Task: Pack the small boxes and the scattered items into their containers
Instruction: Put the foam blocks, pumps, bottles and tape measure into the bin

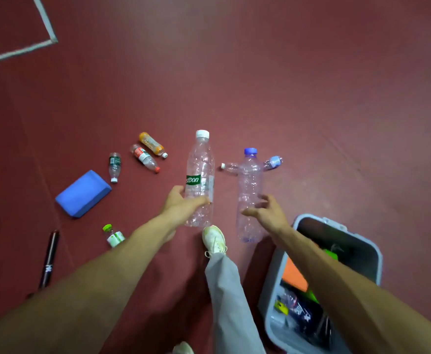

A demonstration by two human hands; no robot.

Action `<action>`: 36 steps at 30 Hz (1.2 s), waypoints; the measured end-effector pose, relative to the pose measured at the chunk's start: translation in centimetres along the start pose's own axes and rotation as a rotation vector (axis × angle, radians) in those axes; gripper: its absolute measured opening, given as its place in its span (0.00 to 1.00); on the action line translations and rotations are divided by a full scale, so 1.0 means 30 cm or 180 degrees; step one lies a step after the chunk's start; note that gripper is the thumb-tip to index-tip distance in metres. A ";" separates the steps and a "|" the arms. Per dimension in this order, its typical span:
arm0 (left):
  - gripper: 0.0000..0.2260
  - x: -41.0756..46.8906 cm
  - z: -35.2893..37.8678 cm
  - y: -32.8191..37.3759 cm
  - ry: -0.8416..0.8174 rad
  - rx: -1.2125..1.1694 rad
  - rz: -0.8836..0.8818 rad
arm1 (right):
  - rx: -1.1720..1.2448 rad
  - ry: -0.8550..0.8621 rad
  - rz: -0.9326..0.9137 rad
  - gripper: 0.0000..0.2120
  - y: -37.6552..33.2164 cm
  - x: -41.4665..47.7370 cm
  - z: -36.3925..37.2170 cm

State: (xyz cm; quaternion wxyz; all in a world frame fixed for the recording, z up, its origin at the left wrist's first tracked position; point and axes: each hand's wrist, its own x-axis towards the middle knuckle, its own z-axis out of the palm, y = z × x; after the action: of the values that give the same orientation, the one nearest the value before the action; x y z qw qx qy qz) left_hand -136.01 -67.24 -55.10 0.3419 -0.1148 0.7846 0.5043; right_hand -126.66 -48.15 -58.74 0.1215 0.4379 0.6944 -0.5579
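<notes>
Our left hand (181, 203) grips the green-labelled bottle (200, 175) upright; our right hand (265, 213) curls loosely round the blue-capped bottle (250, 190) (both clear), just beside the grey bin (321, 221) on the red floor (311, 98).

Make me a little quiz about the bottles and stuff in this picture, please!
1. Pick one: what does the right hand hold?
A) a black pen
B) a clear bottle with a blue cap
C) an orange bottle

2. True or false: the blue block lies on the floor, outside the grey bin.

3. Fill in the gap: the left hand holds the bottle with the green label, and its cap is ___.

Key: 1 B. 2 true. 3 white.
</notes>
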 end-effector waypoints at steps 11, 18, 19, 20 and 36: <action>0.24 -0.659 0.296 0.010 -0.0806 0.0743 0.0268 | -0.0077 0.0814 0.0122 0.19 0.376 -0.700 -0.728; 0.18 -0.614 0.843 -0.307 -0.1230 0.1152 -0.0346 | -0.0384 0.0474 0.0760 0.23 0.932 -0.578 -0.930; 0.19 -0.589 0.916 -0.359 -0.1198 0.1171 -0.0461 | -0.0433 0.0407 0.0822 0.25 1.010 -0.525 -0.937; 0.21 -0.556 0.987 -0.427 -0.1135 0.1198 -0.0543 | -0.0459 0.0297 0.0878 0.28 1.086 -0.476 -0.937; 0.24 -0.538 1.286 -0.788 -0.0857 0.0750 -0.1627 | -0.1596 -0.0672 0.0788 0.24 1.266 -0.252 -0.810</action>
State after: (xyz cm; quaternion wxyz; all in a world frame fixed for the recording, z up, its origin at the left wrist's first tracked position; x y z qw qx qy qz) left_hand -95.43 -47.34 -71.37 0.5694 -0.2001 0.7310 0.3183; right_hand -86.19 -30.54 -70.68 0.3645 0.4152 0.7353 -0.3924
